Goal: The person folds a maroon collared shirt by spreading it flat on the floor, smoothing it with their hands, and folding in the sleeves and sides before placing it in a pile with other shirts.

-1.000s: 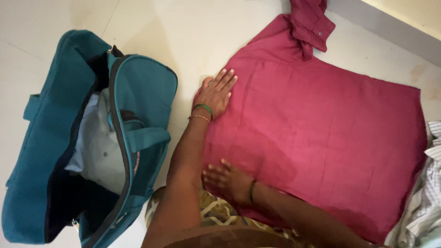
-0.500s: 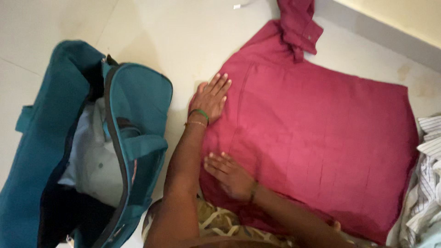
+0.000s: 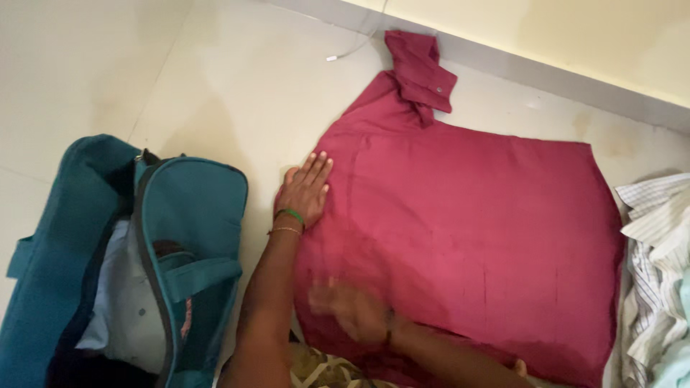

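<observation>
From the head view, a maroon shirt [image 3: 467, 244] lies spread flat on the pale tiled floor [image 3: 215, 86]. The left hand [image 3: 304, 191] presses flat, fingers extended, on the shirt's left edge; the right hand [image 3: 352, 312], blurred, lies open-palmed on its lower part. An open teal bag [image 3: 172, 237] sits left of the shirt, and striped clothes [image 3: 658, 273] lie at its right.

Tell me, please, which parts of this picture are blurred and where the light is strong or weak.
In the head view, the right hand is smeared by motion blur, while the left hand on the maroon shirt looks sharp; the floor is softly, evenly lit without hard glare, and the inside of the teal bag is dim.
</observation>
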